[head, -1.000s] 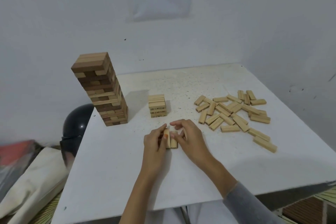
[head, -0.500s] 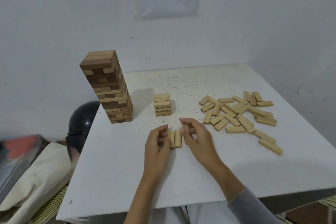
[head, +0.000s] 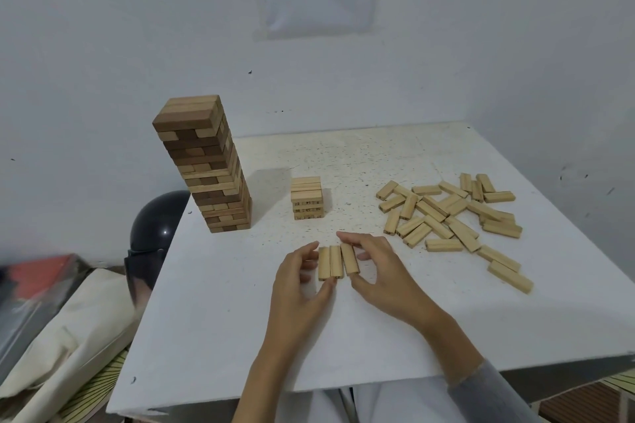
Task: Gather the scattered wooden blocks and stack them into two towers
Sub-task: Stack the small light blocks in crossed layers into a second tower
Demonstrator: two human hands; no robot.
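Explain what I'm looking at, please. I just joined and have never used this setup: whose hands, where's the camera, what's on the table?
There is no machine here: these are a person's bare hands, filmed by one camera worn on their head, looking down. On the white table stand a tall tower and a short stack, with a loose pile of blocks to the right. The left hand and right hand pinch three blocks lying side by side between them.
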